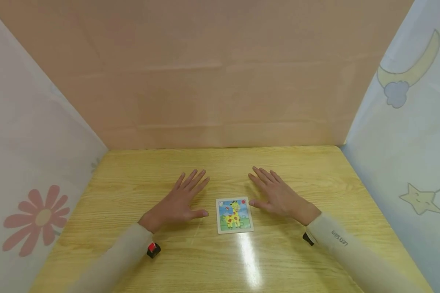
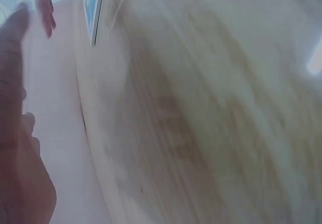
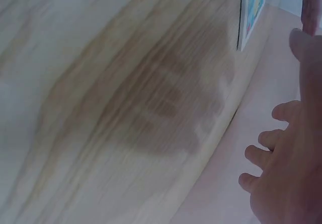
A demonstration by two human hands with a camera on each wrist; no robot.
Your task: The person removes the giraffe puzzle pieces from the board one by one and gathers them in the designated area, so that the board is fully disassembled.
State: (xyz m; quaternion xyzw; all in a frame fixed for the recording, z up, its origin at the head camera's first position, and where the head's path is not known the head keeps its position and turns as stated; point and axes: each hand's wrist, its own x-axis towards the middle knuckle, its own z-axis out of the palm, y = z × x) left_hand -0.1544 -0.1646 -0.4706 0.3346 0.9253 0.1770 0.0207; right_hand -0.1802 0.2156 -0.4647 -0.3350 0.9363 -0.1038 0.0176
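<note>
A small square jigsaw puzzle (image 1: pixel 235 215) with a yellow giraffe on blue and green lies flat on the wooden table, its pieces set in a pale frame. To its left my left hand (image 1: pixel 179 203) is held with fingers straight and spread, thumb pointing at the puzzle. On the other side my right hand (image 1: pixel 278 197) has straight fingers too, its thumb tip close to the puzzle's upper right edge. Neither hand holds anything. Both wrist views show the hands raised over the tabletop, with the right hand's shadow below it. The puzzle (image 3: pixel 251 12) shows edge-on in the right wrist view.
The wooden table (image 1: pixel 124 183) ends at a plain brownish back panel (image 1: pixel 220 89). White side panels stand left and right, one with a pink flower (image 1: pixel 36 219), the other with a moon (image 1: pixel 410 75) and star. Light glares on the tabletop below the puzzle.
</note>
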